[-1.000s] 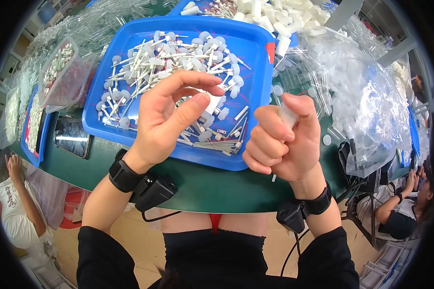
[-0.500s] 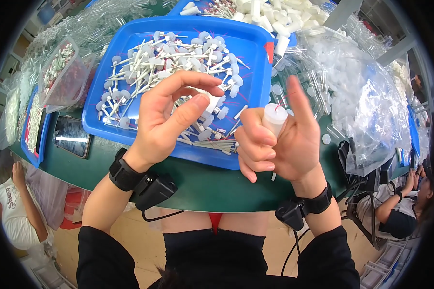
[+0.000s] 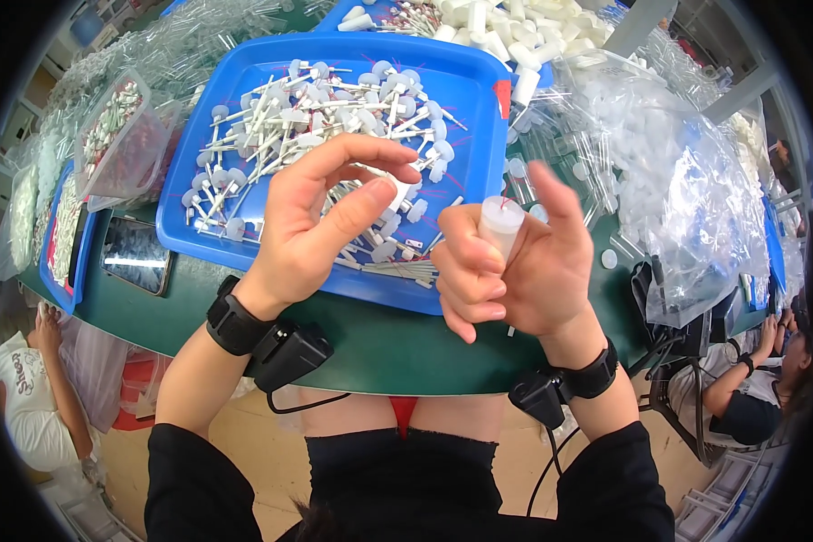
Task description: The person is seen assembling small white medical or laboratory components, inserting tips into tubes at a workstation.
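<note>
My right hand [image 3: 537, 275] has its fingers curled around a translucent white cylinder [image 3: 500, 223] with a round cap and a bit of red wire on top. Its thumb is raised away from the cylinder, and a thin white end shows below the fingers. To the left, my left hand [image 3: 307, 221] is curved with thumb and fingers around a white cylinder [image 3: 400, 192], mostly hidden behind the thumb. Both hands hover over the near side of a blue tray [image 3: 479, 99], which holds a pile of thin white rods with frosted round caps [image 3: 316, 104] and red wires.
White cylinders [image 3: 524, 54] are heaped behind the tray. A clear plastic bag of pale parts [image 3: 677, 208] lies at right. On the left are a phone [image 3: 135, 256], a clear tub of small parts [image 3: 117, 135] and clear tubes [image 3: 90, 99]. Other people sit at both sides.
My right hand has shifted slightly left with its cylinder, and its raised thumb has tipped left and lowered. The left hand has hardly moved.
</note>
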Available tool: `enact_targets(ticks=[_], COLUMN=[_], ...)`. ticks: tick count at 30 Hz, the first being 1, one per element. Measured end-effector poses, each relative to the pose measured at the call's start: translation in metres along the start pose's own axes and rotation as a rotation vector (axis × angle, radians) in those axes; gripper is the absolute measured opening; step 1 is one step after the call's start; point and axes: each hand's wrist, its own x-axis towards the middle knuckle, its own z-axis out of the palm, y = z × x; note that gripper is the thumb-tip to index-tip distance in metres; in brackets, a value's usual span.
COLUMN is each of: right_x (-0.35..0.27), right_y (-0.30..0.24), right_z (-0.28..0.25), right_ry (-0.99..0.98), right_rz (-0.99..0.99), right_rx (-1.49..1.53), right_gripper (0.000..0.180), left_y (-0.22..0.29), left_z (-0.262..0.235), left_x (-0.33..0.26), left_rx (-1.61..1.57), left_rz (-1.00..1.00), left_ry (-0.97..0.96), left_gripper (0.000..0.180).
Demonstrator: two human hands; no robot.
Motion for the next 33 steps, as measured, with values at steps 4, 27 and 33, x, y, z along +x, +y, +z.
enact_targets(ticks=[4,27,33], right_x=[-0.001,0.002,0.001], right_y=[-0.001,0.002,0.013], right_z=[0.003,0.004,0.018], right_ry=[-0.072,0.011,0.177], right_rz=[-0.098,-0.162,-0.061], right_rx=[-0.105,-0.361,-0.501], right_gripper=[0.065,0.051,0.061], left_y=[0.0,0.001,0.004], left_z=[0.001,0.0,0.01], left_x=[0.0,-0.001,-0.002], left_rx=[0.0,0.065,0.238], left_rz=[0.006,0.071,0.25], left_ry=[-0.001,-0.019,0.004], left_gripper=[0.026,0.031,0.026])
